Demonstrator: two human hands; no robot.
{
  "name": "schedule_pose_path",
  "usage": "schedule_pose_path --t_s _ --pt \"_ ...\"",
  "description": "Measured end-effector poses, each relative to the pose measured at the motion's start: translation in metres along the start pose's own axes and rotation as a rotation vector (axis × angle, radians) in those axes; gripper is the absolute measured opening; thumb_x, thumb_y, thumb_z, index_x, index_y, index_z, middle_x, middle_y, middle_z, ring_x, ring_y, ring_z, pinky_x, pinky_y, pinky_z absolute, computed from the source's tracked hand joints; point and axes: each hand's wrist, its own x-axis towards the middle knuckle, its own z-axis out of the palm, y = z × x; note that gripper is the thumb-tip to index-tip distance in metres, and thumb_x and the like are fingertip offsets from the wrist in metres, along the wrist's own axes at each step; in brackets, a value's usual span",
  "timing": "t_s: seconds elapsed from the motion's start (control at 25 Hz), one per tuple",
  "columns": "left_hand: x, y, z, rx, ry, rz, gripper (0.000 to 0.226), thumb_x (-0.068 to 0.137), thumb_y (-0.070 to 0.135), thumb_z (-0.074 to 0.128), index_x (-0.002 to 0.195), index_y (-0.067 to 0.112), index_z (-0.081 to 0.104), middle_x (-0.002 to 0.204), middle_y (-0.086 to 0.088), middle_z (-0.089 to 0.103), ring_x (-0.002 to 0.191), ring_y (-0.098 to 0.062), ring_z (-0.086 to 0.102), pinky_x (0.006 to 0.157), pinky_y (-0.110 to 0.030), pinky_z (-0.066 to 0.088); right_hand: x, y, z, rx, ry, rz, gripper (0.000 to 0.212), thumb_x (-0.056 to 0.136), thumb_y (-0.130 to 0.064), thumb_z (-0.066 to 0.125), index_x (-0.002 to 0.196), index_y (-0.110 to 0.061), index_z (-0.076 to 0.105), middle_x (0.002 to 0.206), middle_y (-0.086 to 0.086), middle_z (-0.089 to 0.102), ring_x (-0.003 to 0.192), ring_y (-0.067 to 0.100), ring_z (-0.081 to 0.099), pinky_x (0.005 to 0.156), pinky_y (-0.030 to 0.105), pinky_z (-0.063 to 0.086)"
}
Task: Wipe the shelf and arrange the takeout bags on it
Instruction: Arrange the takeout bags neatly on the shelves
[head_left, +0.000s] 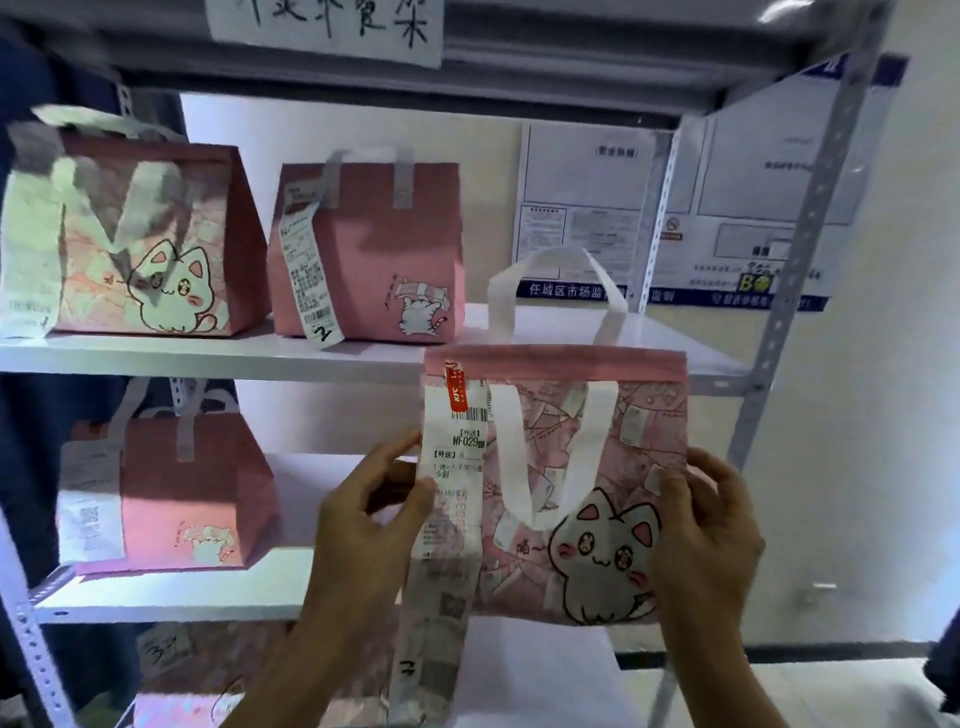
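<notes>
Fingers of my left hand (374, 512) and right hand (704, 525) clamp the cat-print takeout bag (582, 483) between them, its receipt (447, 525) under my left fingertips, held before the shelf (218, 356) edge.

Top-shelf left bag (124, 234) blurred, bottom bag (218, 675) cut off by frame edge, wall notices (587, 202) unreadable.

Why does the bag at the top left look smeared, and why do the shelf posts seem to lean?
Head view: the top-left bag is ghosted by motion blur, while the held bag, gripped by the left hand and right hand, is sharper. The shelf post leans from wide-angle distortion. Lighting is soft, with a pinkish cast and faint shadows.
</notes>
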Motion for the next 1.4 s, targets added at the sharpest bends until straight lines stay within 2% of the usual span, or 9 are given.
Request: schedule_pose_path --t_s 0.12,0.28,0.44,0.6,0.72,0.88,1.08,1.2,1.4 --pt "0.021 0.035 0.029 -0.028 -0.011 0.083 0.047 0.095 0.006 0.061 0.123 0.044 0.060 0.100 0.015 0.076 0.095 -0.006 0.070 0.074 -0.013 0.055 0.042 -0.036 -0.014 0.024 -0.007 -0.078 0.014 0.099 -0.018 0.062 0.112 -0.022 0.064 0.095 -0.006 0.072 0.077 0.002 0.073 0.058 0.015 0.056" --pt "0.057 0.076 0.052 -0.017 -0.031 0.163 0.041 0.098 0.011 0.058 0.131 0.035 0.060 0.101 0.012 0.074 0.093 -0.008 0.070 0.075 -0.021 0.059 0.096 -0.081 -0.015 0.056 -0.004 -0.114 0.018 0.098 -0.020 0.065 0.115 -0.021 0.066 0.092 -0.004 0.073 0.071 0.004 0.074 0.055 0.014 0.055" --pt "0.098 0.109 0.069 0.014 -0.048 0.223 0.041 0.098 0.012 0.058 0.131 0.038 0.057 0.097 0.015 0.070 0.086 0.002 0.068 0.065 -0.015 0.056 0.151 -0.098 0.000 0.062 -0.002 -0.102 0.019 0.097 -0.015 0.065 0.116 -0.016 0.069 0.093 0.002 0.075 0.068 0.008 0.074 0.055 0.018 0.056" --pt "0.141 0.124 0.084 0.036 -0.127 0.220 0.052 0.097 0.007 0.058 0.137 0.041 0.051 0.104 0.013 0.067 0.094 -0.008 0.067 0.073 -0.024 0.059 0.194 -0.102 0.023 0.081 0.005 -0.114 0.019 0.098 -0.010 0.062 0.116 -0.010 0.067 0.083 -0.003 0.072 0.057 -0.001 0.069 0.048 0.015 0.053" --pt "0.171 0.117 0.095 0.086 -0.164 0.196 0.060 0.094 0.003 0.060 0.143 0.037 0.048 0.109 0.013 0.065 0.095 -0.003 0.064 0.069 -0.018 0.055 0.220 -0.095 0.038 0.057 -0.002 -0.140 0.019 0.099 -0.015 0.061 0.118 -0.014 0.065 0.090 0.001 0.074 0.063 0.003 0.072 0.048 0.017 0.054" --pt "0.204 0.092 0.107 0.099 -0.119 0.160 0.065 0.091 -0.004 0.061 0.142 0.034 0.050 0.106 0.008 0.066 0.096 -0.008 0.065 0.079 -0.028 0.058 0.242 -0.076 0.058 0.007 -0.037 -0.139 0.018 0.100 -0.020 0.059 0.118 -0.019 0.063 0.094 0.001 0.074 0.069 0.010 0.074 0.051 0.021 0.057" --pt "0.236 0.065 0.116 0.135 -0.101 0.141 0.067 0.091 -0.006 0.060 0.145 0.033 0.048 0.110 0.009 0.065 0.094 -0.006 0.064 0.072 -0.022 0.056 0.259 -0.053 0.080 0.020 -0.040 -0.138 0.015 0.101 -0.019 0.059 0.116 -0.017 0.062 0.093 0.004 0.072 0.072 0.013 0.072 0.048 0.017 0.054" --pt "0.251 0.052 0.122 0.139 -0.072 0.143 0.066 0.091 -0.007 0.061 0.142 0.033 0.050 0.107 0.011 0.065 0.089 -0.004 0.064 0.068 -0.017 0.054 0.273 -0.039 0.091 -0.001 -0.029 -0.156 0.012 0.101 -0.020 0.059 0.112 -0.022 0.062 0.094 0.005 0.073 0.079 0.017 0.073 0.055 0.022 0.057" --pt "0.269 0.033 0.128 0.149 -0.057 0.119 0.066 0.091 -0.004 0.061 0.146 0.029 0.047 0.114 0.005 0.065 0.088 -0.004 0.063 0.062 -0.012 0.052 0.287 -0.023 0.104 -0.054 -0.062 -0.131 0.013 0.101 -0.024 0.058 0.113 -0.028 0.060 0.098 0.001 0.072 0.085 0.017 0.073 0.067 0.033 0.062"
